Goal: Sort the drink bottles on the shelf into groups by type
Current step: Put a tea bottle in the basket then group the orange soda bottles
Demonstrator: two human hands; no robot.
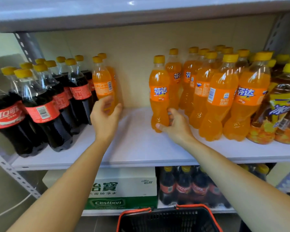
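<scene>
The white shelf (137, 144) carries colas (40, 111) packed at its left end, an orange pair (102, 84) just beside them toward the back edge, one orange bottle (158, 92) well apart right of centre, just beside an orange cluster (221, 97), and teas (281, 104) at the right end.

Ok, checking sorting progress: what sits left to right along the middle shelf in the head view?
Cola bottles → stray orange bottle in the left hand → bare shelf → front orange bottle in the right hand → orange soda group → iced tea bottles.

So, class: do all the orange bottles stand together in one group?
No: two orange bottles stand beside the colas, across a gap from the main orange group.
</scene>
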